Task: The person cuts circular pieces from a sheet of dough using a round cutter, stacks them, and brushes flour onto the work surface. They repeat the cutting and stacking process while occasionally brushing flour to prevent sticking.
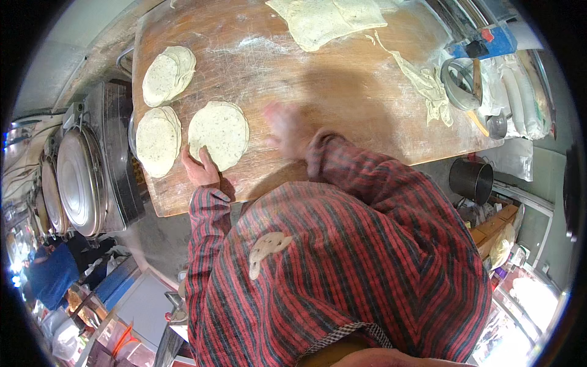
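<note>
Three stacks of thin, round, speckled dough sheets lie at the left of the wooden table. The nearest to my hands is the right stack (219,134). My left hand (203,169) rests at its lower edge, fingertips touching the dough, thumb and fingers apart. To the right of that stack, my right hand (292,130) is over the table, smeared by motion, so its fingers cannot be read. The other stacks are the upper left stack (166,78) and the lower left stack (156,144).
Flat dough sheets (324,23) lie at the table's far edge. Dough scraps (425,85) trail beside a round metal ring (460,84) at the right. Flour dusts the wooden table (257,76). Large metal lids (82,180) stand at the left; a dark pot (471,180) is below the right edge.
</note>
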`<state>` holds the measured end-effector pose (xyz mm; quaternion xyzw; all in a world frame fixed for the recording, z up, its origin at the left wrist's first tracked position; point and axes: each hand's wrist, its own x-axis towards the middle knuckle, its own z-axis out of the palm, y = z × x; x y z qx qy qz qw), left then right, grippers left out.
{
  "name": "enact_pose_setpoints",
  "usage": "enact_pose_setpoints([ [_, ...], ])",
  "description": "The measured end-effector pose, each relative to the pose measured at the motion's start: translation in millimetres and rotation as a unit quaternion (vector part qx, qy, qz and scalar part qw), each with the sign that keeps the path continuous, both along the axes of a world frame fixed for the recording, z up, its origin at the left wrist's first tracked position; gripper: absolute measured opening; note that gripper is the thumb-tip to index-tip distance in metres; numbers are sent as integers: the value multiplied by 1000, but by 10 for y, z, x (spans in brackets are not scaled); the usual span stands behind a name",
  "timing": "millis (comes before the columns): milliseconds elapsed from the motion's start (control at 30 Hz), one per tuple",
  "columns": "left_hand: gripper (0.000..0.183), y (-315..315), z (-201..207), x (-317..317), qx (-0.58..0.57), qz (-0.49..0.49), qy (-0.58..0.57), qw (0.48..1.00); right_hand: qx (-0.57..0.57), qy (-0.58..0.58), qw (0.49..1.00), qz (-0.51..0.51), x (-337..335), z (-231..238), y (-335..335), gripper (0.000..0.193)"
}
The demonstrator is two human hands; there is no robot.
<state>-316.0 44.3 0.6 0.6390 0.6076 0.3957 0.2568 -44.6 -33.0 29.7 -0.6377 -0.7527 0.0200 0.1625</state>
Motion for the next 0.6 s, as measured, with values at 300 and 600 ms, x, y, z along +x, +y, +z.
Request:
enact_pose_setpoints([
  [300,41,-9,75,30,-29,35,31,998,72,-34,995,-64,584,-502,519,59],
  [600,37,2,132,31,-109,60,42,991,-172,7,957,233,-1218,-26,1955,62],
])
